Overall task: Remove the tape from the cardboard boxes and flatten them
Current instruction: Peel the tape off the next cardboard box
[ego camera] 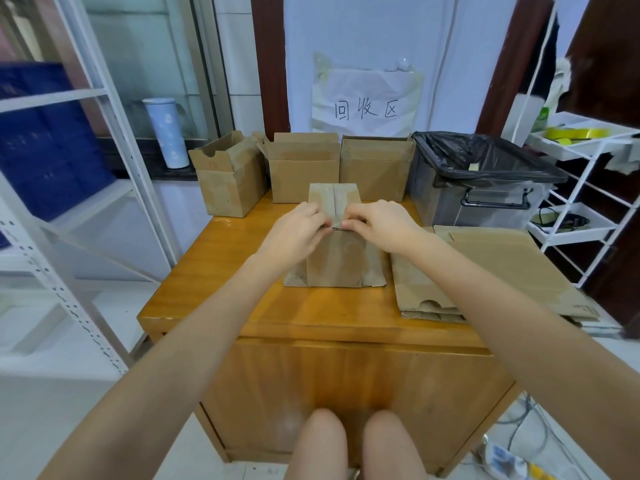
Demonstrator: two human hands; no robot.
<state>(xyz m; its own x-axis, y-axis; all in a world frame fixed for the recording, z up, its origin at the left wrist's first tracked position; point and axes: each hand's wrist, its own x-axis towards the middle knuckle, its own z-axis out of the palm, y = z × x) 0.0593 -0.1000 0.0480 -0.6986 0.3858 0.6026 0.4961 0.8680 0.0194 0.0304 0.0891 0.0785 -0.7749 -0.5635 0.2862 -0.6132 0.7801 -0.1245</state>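
Cardboard is everywhere on this wooden table (pixel 214 292). Near its middle stands a box (pixel 341 251), upside down, its loose flaps splayed on the tabletop and its taped seam facing up. Both hands meet at the near top edge of that box. The left hand (pixel 294 233) has its fingers curled and pinches at the tape (pixel 337 227) end there; the right hand (pixel 381 225) is curled the same way, pinching the same bit of tape from the other side, fingertips of the two hands almost touching. A small strip looks lifted between them, though how much is free I cannot tell.

Along the far edge three more boxes stand in a row, open-topped: one (pixel 227 178) at the far left corner, one (pixel 304 171) just beside it, one (pixel 375 168) next to that. At the far right corner sits a bin (pixel 485 188) lined with a black bag. Flattened cardboard (pixel 491 271) lies stacked along the right edge, just beside the box being worked on. On the wall behind hangs a paper sign (pixel 365 102). A white rack (pixel 575 216) stands to the right of the table.
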